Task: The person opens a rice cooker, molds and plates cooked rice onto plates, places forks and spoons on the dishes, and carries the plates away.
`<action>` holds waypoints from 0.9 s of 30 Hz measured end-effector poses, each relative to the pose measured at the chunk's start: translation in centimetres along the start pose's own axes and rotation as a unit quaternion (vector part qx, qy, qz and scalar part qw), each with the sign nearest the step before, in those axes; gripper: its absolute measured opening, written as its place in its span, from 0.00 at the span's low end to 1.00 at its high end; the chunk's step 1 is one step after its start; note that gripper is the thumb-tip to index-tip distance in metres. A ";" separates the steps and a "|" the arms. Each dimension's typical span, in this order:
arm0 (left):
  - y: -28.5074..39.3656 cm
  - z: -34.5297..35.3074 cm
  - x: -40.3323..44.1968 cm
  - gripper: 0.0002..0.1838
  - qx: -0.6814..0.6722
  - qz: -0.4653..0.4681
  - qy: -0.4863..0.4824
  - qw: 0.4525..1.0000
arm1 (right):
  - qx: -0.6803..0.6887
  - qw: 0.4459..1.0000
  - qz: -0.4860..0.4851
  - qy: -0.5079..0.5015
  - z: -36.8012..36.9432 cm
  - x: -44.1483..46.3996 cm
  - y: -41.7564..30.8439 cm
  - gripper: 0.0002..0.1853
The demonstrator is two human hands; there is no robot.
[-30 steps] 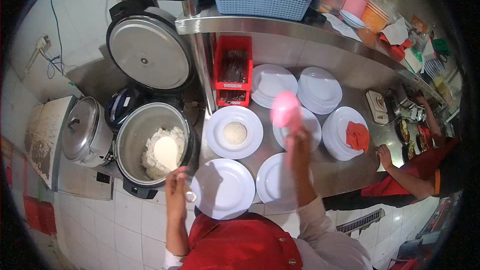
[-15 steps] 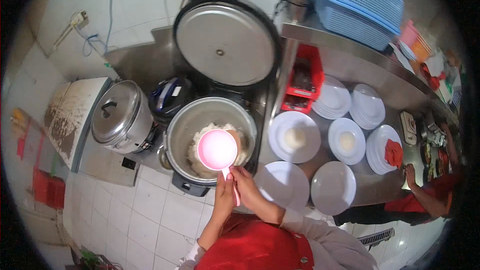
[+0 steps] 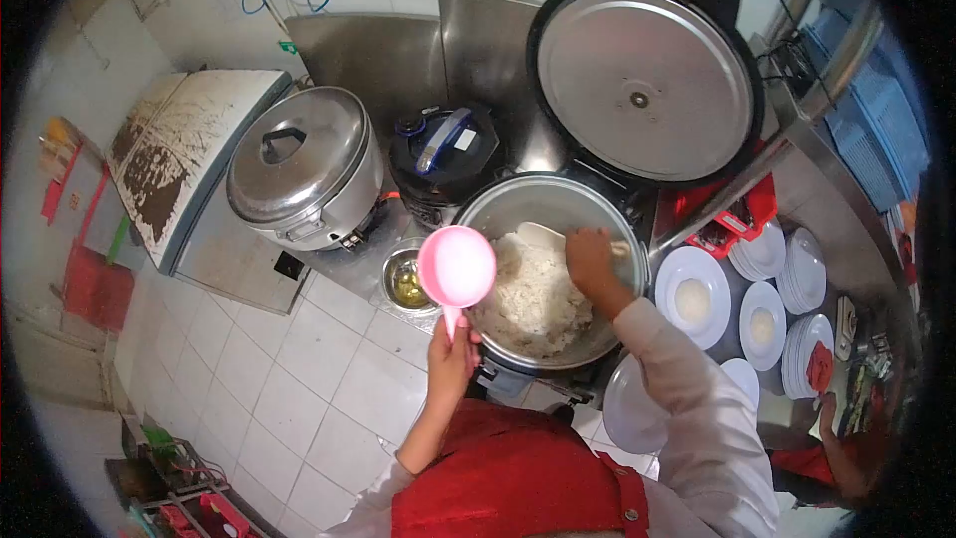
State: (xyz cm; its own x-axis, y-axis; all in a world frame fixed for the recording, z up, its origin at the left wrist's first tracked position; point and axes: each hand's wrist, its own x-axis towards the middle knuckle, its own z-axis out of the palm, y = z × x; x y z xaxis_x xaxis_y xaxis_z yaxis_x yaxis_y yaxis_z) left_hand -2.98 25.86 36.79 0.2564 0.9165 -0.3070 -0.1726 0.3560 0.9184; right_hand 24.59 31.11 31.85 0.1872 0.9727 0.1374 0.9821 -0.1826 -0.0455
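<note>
My left hand [image 3: 453, 357] is closed round the handle of a pink dipper [image 3: 458, 264], held at the left rim of the open rice cooker [image 3: 478, 207]. The inside of the dipper is glaring white, so I cannot tell what it holds. White rice [image 3: 538, 289] lies in the cooker's pot. Over the right part of the pot, my right hand [image 3: 595, 264] is closed on a rice paddle [image 3: 541, 235], whose pale blade touches the rice. My fingers hide most of its handle.
The raised cooker lid [image 3: 647, 85] stands behind. Left are a small metal bowl [image 3: 406, 279] with yellowish contents, a black cooker [image 3: 443, 154] and a lidded silver pot [image 3: 304, 164]. Right, plates [image 3: 687, 329], some with rice mounds, and another person's arm [image 3: 841, 463].
My view has turned left. My hands have moved apart: the right has gone into the pot with the paddle, while the left keeps the dipper at the pot's left side.
</note>
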 end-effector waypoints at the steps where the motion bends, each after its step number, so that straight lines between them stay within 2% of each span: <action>1: -0.2 -1.0 0.3 0.14 0.007 0.007 0.026 1.000 | -0.116 0.992 -0.044 -0.023 0.8 0.7 0.0 0.08; 2: -0.4 -1.7 0.6 0.14 -0.017 0.012 0.041 0.999 | -0.199 0.976 -0.082 -0.029 3.3 1.5 0.2 0.08; 6: -1.9 -3.0 0.2 0.14 -0.101 -0.014 0.059 0.993 | -0.233 0.957 -0.173 -0.022 5.9 2.9 -0.4 0.09; 9: -3.1 -3.4 -0.4 0.13 -0.145 -0.043 0.049 0.987 | -0.157 0.962 -0.208 -0.084 7.2 3.1 -1.0 0.10; 11: -3.3 -3.8 -0.2 0.12 -0.144 -0.041 0.040 0.988 | -0.076 0.949 -0.295 -0.082 8.9 3.3 -0.9 0.11; 14: -2.8 -3.7 -0.2 0.12 -0.142 -0.042 0.035 0.988 | -0.034 0.940 -0.307 -0.142 8.6 3.7 -1.0 0.12; 15: -2.6 -3.7 -0.3 0.12 -0.138 -0.049 0.039 0.988 | -0.035 0.939 -0.310 -0.143 8.5 3.8 -1.1 0.12; 17: -3.0 -3.8 -0.2 0.12 -0.132 -0.041 0.034 0.990 | -0.033 0.929 -0.292 -0.225 8.3 3.9 -1.3 0.14; 21: -3.3 -3.8 -0.1 0.12 -0.127 -0.027 0.025 0.991 | 0.038 0.937 -0.256 -0.234 10.0 3.2 -0.5 0.15; 23: -3.0 -3.6 -0.1 0.12 -0.132 -0.035 0.030 0.990 | 0.116 0.921 -0.189 -0.320 11.1 3.1 0.1 0.15; 27: -1.2 -3.7 0.1 0.12 -0.093 -0.050 0.036 0.994 | 0.187 0.904 -0.116 -0.365 7.8 3.0 1.7 0.16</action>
State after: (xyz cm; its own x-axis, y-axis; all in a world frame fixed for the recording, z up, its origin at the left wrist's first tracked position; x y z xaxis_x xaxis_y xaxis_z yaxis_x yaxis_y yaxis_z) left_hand -6.21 26.20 34.73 0.2138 0.8833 -0.4173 -0.3238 0.4671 0.8228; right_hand 26.71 34.82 24.44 -0.2200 0.8387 -0.4982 0.8924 -0.0333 -0.4501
